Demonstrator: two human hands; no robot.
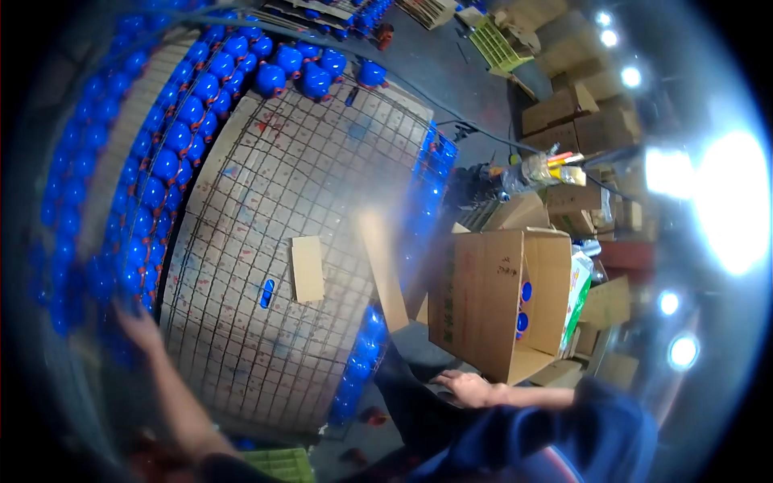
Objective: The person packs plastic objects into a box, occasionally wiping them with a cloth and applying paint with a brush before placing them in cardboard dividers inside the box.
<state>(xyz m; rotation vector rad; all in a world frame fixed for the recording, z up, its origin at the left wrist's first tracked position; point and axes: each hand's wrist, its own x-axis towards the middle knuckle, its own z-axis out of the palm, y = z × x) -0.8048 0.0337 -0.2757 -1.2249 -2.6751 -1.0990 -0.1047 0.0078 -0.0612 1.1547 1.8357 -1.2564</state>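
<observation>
- Closest in, the right hand [471, 389] lies flat and open, fingers spread, on a dark-trousered knee right by the bottom corner of the open cardboard box [491, 310]. It's not gripping anything.
- That box is tipped on its side with the opening facing right, and a couple of blue round parts [523, 306] show inside it.
- The left hand [138, 326] reaches out to the rows of blue round pieces [153, 201] at the left edge of the pallet. It's blurry there, so I can't tell if it's closed on one.
- The cardboard sheet [298, 241] covers the pallet stack, with a loose cardboard piece [307, 268] lying on it.
- Further back, more blue pieces [306, 72] line the far edge.
- Off right, stacked brown cartons [580, 121].
</observation>
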